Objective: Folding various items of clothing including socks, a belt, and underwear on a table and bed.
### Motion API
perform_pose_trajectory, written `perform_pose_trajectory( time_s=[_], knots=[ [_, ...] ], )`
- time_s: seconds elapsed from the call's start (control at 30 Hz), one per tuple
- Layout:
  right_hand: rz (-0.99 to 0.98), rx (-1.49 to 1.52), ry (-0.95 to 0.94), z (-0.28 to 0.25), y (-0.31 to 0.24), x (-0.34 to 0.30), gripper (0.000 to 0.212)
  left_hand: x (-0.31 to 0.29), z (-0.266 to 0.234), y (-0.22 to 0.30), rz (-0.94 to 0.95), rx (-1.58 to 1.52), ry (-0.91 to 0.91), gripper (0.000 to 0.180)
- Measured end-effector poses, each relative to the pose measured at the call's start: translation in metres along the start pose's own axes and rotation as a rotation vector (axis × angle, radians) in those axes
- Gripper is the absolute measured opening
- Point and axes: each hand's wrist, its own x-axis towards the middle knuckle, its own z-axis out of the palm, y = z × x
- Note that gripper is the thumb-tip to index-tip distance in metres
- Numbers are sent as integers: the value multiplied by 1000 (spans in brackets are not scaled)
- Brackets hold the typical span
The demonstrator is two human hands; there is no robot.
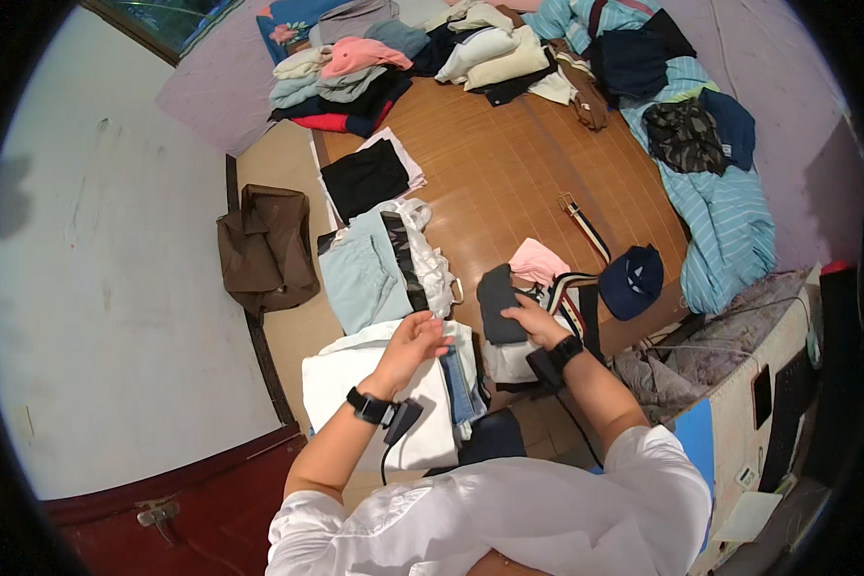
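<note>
While the right hand [540, 323] grasps the grey cloth [495, 296], I'd have the empty, loose-fingered left hand [413, 348] steady its nine-o'clock edge.

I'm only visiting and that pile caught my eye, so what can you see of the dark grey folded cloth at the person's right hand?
The dark grey folded cloth looks plain, matte and soft, folded into a compact, roughly rectangular shape with rounded corners. The person's right hand touches its right side; how firmly is unclear. A pale pink crumpled cloth lies beyond it to the right, and a whitish garment shows below its near edge. I can't tell what garment it is.
</note>
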Motion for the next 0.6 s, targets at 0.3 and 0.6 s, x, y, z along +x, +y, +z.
perform_pose_trajectory(
  time_s=[0.3, 0.6],
  knots=[
    [-169, -68, -42, 20, 27, 154, 48, -18, -26, -17, 186, 67, 35, 33],
    [-17, -1204, 238, -6, 80, 201, 40, -5, -20, -20, 142, 97, 32, 28]
  ],
)
